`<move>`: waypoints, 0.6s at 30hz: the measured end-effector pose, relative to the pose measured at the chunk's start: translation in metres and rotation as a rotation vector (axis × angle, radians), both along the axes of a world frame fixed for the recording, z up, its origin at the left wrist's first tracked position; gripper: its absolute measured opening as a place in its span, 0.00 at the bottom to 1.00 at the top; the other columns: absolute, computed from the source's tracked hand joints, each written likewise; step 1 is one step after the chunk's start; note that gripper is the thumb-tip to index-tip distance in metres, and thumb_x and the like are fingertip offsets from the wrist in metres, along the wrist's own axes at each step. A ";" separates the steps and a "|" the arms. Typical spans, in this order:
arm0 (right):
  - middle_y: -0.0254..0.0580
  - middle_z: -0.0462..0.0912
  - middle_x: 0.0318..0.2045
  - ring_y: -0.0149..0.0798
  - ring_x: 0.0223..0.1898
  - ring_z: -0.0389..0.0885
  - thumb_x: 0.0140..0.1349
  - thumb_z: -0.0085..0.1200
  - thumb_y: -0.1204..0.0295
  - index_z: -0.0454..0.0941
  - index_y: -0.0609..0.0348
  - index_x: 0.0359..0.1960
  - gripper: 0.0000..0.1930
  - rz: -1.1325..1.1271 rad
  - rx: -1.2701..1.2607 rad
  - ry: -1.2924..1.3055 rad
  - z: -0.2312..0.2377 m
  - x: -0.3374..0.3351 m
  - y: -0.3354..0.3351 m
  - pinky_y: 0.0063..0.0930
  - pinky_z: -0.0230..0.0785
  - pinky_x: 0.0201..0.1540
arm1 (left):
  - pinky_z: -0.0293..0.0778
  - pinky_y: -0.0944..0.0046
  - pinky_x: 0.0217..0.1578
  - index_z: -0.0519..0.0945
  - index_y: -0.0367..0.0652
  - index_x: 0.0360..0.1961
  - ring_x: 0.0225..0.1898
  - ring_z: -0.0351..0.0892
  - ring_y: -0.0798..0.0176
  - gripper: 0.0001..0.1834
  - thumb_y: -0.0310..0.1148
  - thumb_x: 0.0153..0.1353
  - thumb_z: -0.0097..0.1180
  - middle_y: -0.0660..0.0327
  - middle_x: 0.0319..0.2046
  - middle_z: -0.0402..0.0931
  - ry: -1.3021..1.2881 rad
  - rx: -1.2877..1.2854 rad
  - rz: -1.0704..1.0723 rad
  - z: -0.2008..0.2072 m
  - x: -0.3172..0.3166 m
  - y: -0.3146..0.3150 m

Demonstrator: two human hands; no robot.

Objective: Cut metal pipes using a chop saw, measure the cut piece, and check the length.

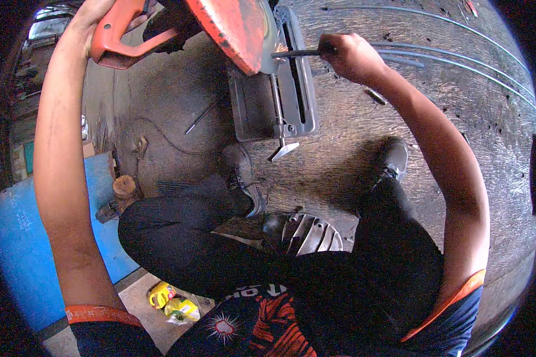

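Observation:
At the upper left, my left hand [88, 16] is closed around the orange handle of a chop saw [116, 37]. The saw's worn orange guard [229, 33] is lowered over the cutting disc [271, 30]. My right hand [354, 56] grips a dark metal rod [301, 53], its fingers wrapped round it. The rod's left end meets the disc, and small sparks show there. Beneath sits the grey saw base [307, 113], with a vise screw ending in a flat metal handle [284, 151]. The top of the saw is cut off by the picture's edge.
Several long thin rods [452, 50] lie on the wooden floor at the right. A short rod [201, 116] lies left of the base. Near my legs are a finned metal part [309, 233], a blue sheet [24, 238], a wood piece [124, 186] and yellow packets [181, 309].

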State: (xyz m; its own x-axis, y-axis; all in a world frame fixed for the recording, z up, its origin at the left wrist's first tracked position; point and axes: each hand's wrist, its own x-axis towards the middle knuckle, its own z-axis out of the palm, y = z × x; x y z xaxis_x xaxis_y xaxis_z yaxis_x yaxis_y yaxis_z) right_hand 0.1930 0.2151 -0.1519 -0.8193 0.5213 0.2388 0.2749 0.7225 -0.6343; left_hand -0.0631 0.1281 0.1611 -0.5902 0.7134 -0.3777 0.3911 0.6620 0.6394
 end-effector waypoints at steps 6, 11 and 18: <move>0.50 0.80 0.28 0.56 0.34 0.80 0.55 0.56 0.71 0.76 0.56 0.32 0.05 0.022 0.144 -0.027 0.005 -0.001 0.005 0.47 0.73 0.37 | 0.76 0.62 0.24 0.75 0.41 0.49 0.25 0.76 0.62 0.18 0.41 0.64 0.53 0.57 0.29 0.77 0.148 0.040 -0.038 -0.001 0.016 -0.005; 0.50 0.80 0.29 0.56 0.35 0.80 0.54 0.56 0.71 0.76 0.57 0.31 0.05 0.021 0.167 0.008 0.007 -0.003 0.006 0.47 0.73 0.37 | 0.75 0.62 0.23 0.75 0.41 0.49 0.24 0.76 0.62 0.18 0.41 0.64 0.53 0.57 0.29 0.77 0.077 0.033 -0.027 0.000 0.014 -0.005; 0.49 0.81 0.27 0.51 0.33 0.82 0.54 0.58 0.70 0.78 0.60 0.33 0.08 0.049 0.062 0.041 0.006 0.003 0.005 0.42 0.73 0.37 | 0.76 0.61 0.23 0.75 0.41 0.44 0.26 0.76 0.61 0.16 0.41 0.63 0.54 0.57 0.29 0.76 0.077 -0.009 0.062 -0.002 -0.004 0.003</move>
State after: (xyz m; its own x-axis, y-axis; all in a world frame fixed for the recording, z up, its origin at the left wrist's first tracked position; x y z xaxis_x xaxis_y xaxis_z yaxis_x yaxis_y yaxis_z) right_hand 0.1965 0.2204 -0.1456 -0.8326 0.4636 0.3030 0.2128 0.7729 -0.5977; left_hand -0.0671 0.1311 0.1589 -0.6605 0.6716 -0.3357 0.3972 0.6920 0.6028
